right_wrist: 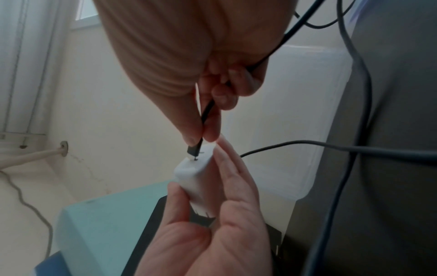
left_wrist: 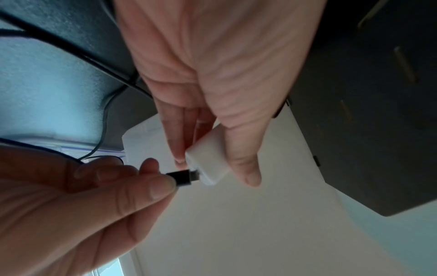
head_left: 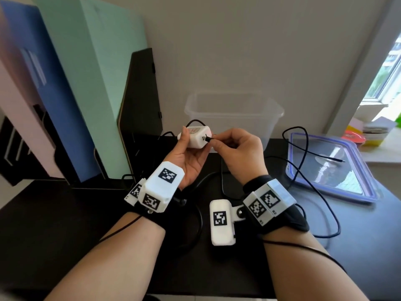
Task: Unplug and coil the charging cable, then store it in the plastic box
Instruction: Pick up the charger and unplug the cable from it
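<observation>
Charging cable (head_left: 308, 170) not yet free: plug (left_wrist: 182, 177) pinched by right hand (head_left: 238, 153), tip at white adapter (head_left: 196, 137) clasped in left hand (head_left: 188, 157). Coiling and storing in far plastic box (head_left: 234, 114) both left, by the look of it.

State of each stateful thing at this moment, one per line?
charging cable: loose on the table, not coiled
cable plug: at the adapter's port, metal tip showing
white adapter: held off the table
plastic box: open, nothing visible inside
lid: off, flat beside box
left hand: grips adapter
right hand: pinches plug
</observation>
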Motion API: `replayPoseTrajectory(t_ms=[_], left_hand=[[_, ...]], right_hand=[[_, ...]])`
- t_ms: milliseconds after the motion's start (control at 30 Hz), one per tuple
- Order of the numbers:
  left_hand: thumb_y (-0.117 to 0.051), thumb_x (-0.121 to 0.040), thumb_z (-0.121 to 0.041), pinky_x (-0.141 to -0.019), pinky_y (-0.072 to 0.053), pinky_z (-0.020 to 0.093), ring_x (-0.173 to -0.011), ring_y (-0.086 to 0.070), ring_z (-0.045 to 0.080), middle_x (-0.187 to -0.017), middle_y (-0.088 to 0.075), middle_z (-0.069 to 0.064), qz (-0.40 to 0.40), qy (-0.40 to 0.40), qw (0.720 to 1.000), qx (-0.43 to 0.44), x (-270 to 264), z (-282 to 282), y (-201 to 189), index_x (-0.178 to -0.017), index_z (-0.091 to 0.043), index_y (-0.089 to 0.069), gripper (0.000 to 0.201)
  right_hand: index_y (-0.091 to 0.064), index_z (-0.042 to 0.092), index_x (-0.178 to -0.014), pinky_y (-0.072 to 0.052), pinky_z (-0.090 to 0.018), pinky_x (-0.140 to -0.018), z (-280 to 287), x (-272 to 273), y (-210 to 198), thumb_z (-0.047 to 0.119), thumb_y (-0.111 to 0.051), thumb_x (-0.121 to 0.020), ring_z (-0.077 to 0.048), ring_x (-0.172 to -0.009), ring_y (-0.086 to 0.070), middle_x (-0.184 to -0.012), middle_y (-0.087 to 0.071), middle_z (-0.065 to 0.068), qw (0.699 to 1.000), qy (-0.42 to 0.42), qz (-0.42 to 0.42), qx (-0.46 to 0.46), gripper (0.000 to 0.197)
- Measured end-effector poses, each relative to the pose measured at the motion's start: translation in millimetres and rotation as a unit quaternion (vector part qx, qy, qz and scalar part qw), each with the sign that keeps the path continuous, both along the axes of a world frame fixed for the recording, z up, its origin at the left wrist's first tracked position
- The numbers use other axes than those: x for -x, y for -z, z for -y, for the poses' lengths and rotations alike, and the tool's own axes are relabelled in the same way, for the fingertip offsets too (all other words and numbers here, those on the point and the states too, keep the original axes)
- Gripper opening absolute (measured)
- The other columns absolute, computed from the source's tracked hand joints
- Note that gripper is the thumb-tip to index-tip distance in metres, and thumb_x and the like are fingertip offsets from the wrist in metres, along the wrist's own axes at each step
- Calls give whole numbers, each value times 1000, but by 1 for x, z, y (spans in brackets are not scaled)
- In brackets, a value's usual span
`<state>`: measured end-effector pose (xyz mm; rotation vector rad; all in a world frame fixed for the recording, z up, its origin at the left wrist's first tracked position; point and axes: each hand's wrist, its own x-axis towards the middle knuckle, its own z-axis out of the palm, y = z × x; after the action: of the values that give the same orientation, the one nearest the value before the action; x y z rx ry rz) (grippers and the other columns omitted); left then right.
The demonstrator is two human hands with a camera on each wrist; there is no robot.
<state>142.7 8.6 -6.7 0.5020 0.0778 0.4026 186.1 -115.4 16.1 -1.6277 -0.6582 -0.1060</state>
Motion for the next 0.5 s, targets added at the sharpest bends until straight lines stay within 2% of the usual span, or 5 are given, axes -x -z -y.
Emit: replayPoseTrajectory(t_ms=[100,200,267,400,500], left_hand=[[-45,-92,-36,-76,-57,30,-92,-67,23,-106,-64,15,-9,0,1000,-9,0,-1,1,-106,-4,-55,36],[-46,-92,-36,-75,-58,29,-84,-71,20,-104,-64,14,-17,1,1000,-14,0,0,0,-106,-4,-55,36],[-45,-92,-37,-75,-58,28,-81,-71,19,-103,-65,13,-24,-1,1000,-20,0,1,-1,-105,-5,-56,36],[-47,-91,-37,-80,-55,29,-87,-68,19,-103,-64,12,-36,-2,999,-37,1,2,-1,-106,-6,-55,36],[-56,-82,-36,-79,-56,30,-89,-68,19,-102,-65,12,-42,-11,997,-56,3,2,-2,-108,-8,-54,39]], right_hand=[[-70,20,-74,-57,-35,-80,1,0,0,14,-74,-75,-17,-78,-68,-79,-72,-2,1000,2,9,12,8],[-69,19,-74,-57,-34,-77,2,0,-2,14,-74,-76,-18,-77,-68,-78,-71,-2,1000,6,19,21,6],[-69,18,-75,-57,-32,-75,3,0,-3,15,-73,-76,-15,-75,-67,-76,-70,1,999,10,30,30,5],[-68,19,-74,-54,-23,-71,6,-1,-2,16,-72,-77,-6,-70,-62,-71,-65,10,998,11,51,44,6],[-69,16,-76,-52,-20,-67,8,-1,-1,16,-72,-77,-3,-65,-60,-69,-64,11,997,8,55,53,4]])
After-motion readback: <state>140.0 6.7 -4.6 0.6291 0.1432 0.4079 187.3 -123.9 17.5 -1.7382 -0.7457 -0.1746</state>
